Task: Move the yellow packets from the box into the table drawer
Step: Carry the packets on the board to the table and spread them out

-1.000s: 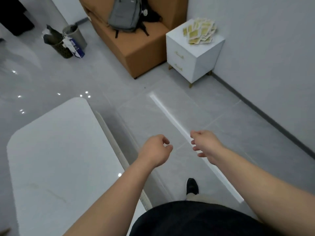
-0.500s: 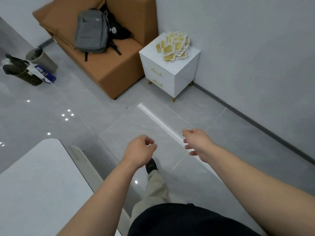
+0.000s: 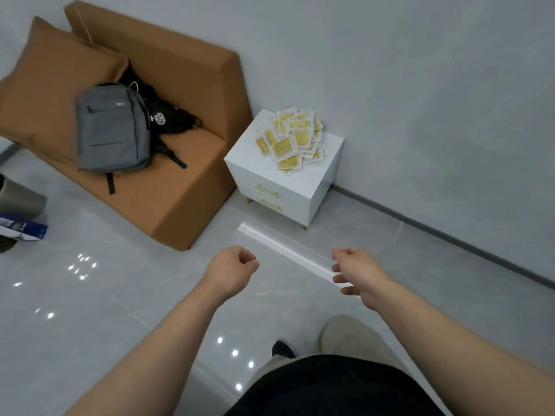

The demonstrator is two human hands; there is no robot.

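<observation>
Heap of flat yellow white-edged packets (image 3: pixel 292 139) lies on the worktop of a small white two-drawer cabinet (image 3: pixel 279 187) against the wall. It is straight ahead, well apart from both hands and about midway between them, so neither is clearly nearer. The heap is roughly round, no long axis. No box in view. Gold-handled drawers (image 3: pixel 267 192) look closed. The left hand (image 3: pixel 231 271) is curled into a fist and empty; the right hand (image 3: pixel 357 274) is relaxed, fingers loosely bent, also empty.
</observation>
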